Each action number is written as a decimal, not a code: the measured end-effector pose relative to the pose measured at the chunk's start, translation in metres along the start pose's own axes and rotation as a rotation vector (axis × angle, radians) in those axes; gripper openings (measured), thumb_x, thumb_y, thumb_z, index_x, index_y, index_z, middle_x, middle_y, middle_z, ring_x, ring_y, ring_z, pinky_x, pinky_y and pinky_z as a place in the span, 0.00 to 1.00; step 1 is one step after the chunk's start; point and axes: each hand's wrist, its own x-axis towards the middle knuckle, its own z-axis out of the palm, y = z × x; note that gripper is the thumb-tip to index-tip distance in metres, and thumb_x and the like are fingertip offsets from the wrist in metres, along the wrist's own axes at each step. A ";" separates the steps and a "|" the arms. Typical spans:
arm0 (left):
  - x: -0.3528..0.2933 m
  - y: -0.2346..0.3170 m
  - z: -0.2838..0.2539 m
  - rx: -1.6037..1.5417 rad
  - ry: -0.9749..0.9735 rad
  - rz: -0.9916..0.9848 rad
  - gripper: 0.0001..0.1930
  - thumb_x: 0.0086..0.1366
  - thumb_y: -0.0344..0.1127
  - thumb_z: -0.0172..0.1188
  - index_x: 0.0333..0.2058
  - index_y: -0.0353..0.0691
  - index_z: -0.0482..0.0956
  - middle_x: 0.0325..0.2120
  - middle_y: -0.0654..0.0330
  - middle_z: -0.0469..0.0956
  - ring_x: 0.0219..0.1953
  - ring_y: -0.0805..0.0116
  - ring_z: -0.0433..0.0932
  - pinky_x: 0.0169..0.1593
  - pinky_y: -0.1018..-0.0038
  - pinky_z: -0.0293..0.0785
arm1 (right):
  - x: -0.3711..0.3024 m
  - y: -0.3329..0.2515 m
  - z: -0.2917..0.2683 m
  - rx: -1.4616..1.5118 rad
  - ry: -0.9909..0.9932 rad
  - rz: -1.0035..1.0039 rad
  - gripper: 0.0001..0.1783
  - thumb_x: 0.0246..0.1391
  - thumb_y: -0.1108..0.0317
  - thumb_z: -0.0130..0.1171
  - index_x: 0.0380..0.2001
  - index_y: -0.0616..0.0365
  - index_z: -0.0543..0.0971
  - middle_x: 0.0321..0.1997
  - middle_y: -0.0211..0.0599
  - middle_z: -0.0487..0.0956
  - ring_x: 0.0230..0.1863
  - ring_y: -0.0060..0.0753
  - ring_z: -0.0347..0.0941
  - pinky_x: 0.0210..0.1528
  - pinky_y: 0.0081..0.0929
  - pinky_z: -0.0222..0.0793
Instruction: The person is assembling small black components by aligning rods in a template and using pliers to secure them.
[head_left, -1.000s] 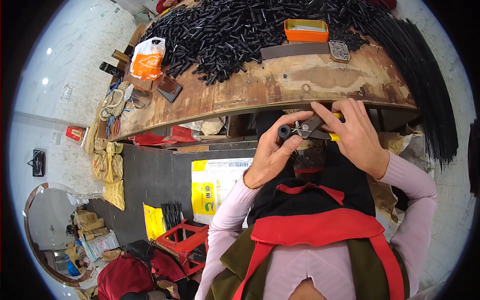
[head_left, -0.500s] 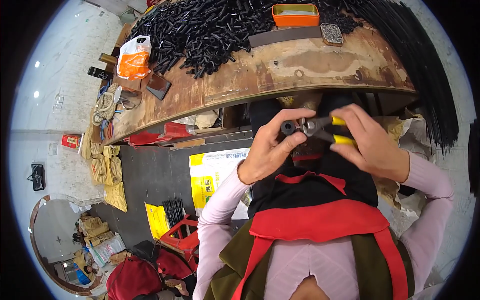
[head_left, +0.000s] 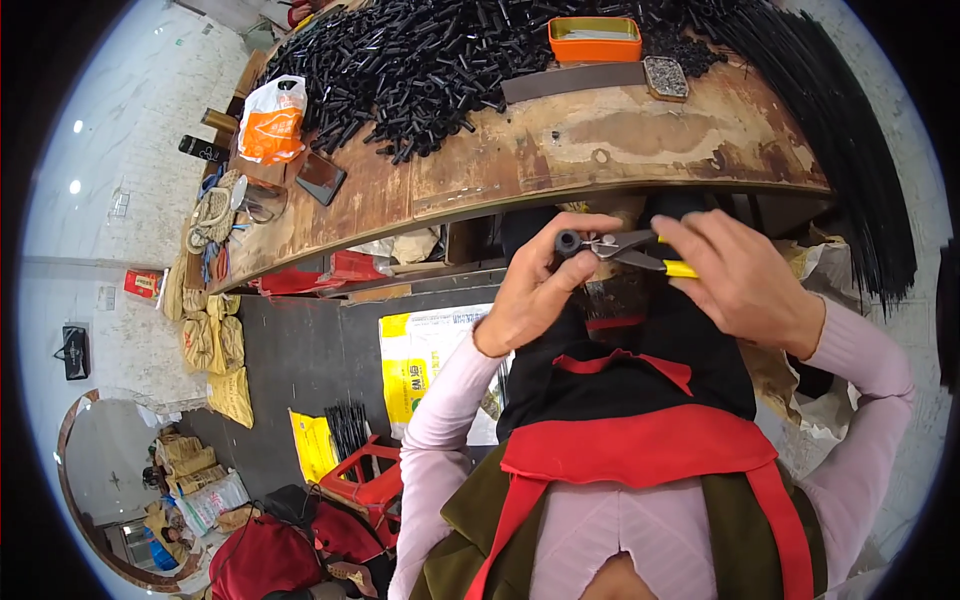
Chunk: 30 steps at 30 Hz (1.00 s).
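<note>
Over my lap, my left hand [head_left: 540, 285] grips a short black tube [head_left: 567, 242], its round hollow end facing up between thumb and fingers. My right hand [head_left: 740, 275] is wrapped round the yellow handles of a pair of pliers [head_left: 632, 250]. The metal jaws meet the side of the tube near my left thumb. Whatever small piece lies between the jaws is too small to make out. A heap of similar black tubes [head_left: 430, 75] covers the far part of the wooden table [head_left: 480, 175] in front of me.
An orange tin [head_left: 595, 42], a small tray of tiny metal bits [head_left: 666, 77] and a dark flat strip [head_left: 572, 82] lie on the table. Long black rods [head_left: 850, 150] hang over its right end. A phone [head_left: 321, 178] and an orange-white bag [head_left: 272, 120] are on the left.
The pliers have shifted slightly left against the tube and their handles now look spread differently. Fingers of my right hand have loosened and lifted a little. The tube tilted slightly up-left.
</note>
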 end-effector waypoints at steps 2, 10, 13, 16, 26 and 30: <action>0.002 0.001 -0.007 0.020 -0.060 0.008 0.27 0.69 0.50 0.56 0.57 0.35 0.70 0.30 0.68 0.65 0.29 0.80 0.63 0.32 0.83 0.58 | 0.006 0.000 -0.010 0.005 -0.064 -0.026 0.30 0.48 0.75 0.63 0.55 0.65 0.66 0.34 0.44 0.76 0.33 0.45 0.76 0.34 0.34 0.73; 0.003 -0.002 -0.001 -0.019 -0.020 0.022 0.27 0.70 0.50 0.54 0.59 0.35 0.68 0.30 0.68 0.67 0.29 0.80 0.62 0.33 0.82 0.59 | -0.001 -0.008 0.005 0.495 -0.001 0.322 0.23 0.48 0.65 0.68 0.44 0.61 0.71 0.29 0.44 0.73 0.23 0.34 0.71 0.29 0.29 0.69; 0.004 -0.003 -0.002 -0.069 0.000 -0.026 0.22 0.70 0.44 0.55 0.57 0.38 0.71 0.34 0.69 0.66 0.33 0.81 0.62 0.37 0.84 0.61 | 0.002 0.004 0.016 -0.107 0.233 -0.015 0.24 0.48 0.74 0.63 0.49 0.63 0.68 0.33 0.42 0.75 0.35 0.35 0.76 0.32 0.28 0.70; 0.008 -0.003 -0.013 -0.089 -0.089 -0.042 0.25 0.69 0.48 0.57 0.57 0.38 0.71 0.34 0.69 0.65 0.35 0.80 0.64 0.39 0.83 0.63 | 0.012 -0.003 -0.004 0.596 -0.121 0.317 0.22 0.49 0.77 0.59 0.48 0.66 0.67 0.26 0.42 0.76 0.24 0.35 0.76 0.26 0.28 0.72; 0.002 -0.003 0.003 0.081 -0.007 0.006 0.18 0.72 0.43 0.52 0.52 0.36 0.70 0.32 0.66 0.69 0.34 0.79 0.66 0.39 0.81 0.65 | -0.008 0.007 0.022 0.136 0.049 0.171 0.27 0.50 0.70 0.62 0.53 0.65 0.67 0.41 0.49 0.75 0.40 0.52 0.75 0.40 0.36 0.71; 0.001 -0.009 0.002 0.077 -0.053 0.025 0.16 0.73 0.41 0.51 0.51 0.36 0.69 0.30 0.66 0.69 0.32 0.79 0.66 0.37 0.80 0.65 | -0.003 0.011 0.015 0.456 -0.249 0.300 0.17 0.55 0.65 0.60 0.44 0.65 0.74 0.31 0.46 0.76 0.33 0.49 0.75 0.38 0.34 0.69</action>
